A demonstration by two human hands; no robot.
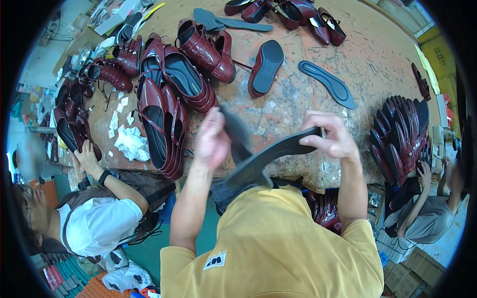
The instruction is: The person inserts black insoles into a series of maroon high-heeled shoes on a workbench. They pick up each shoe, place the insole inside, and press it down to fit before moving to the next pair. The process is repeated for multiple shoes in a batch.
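Over the table's front edge my right hand (332,135) pinches one end of a dark insole (278,153), which curves down to the left in front of my body. My left hand (212,138) is raised across from it, smeared by motion, its fingers closed at the edge of a second dark insole (234,130), also blurred. The two insoles overlap near their lower ends. Beyond my hands a blue-grey insole (328,83) lies flat on the table. Left of it a dark red shoe (267,67) rests with its sole facing up.
Dark red strappy shoes (161,116) crowd the table (290,119) on the left, near a crumpled white tissue (132,143). A stack of glossy dark red shoe parts (400,136) stands at right. Co-workers sit at left (102,221) and right (422,218). More insoles (208,20) and shoes lie at the back.
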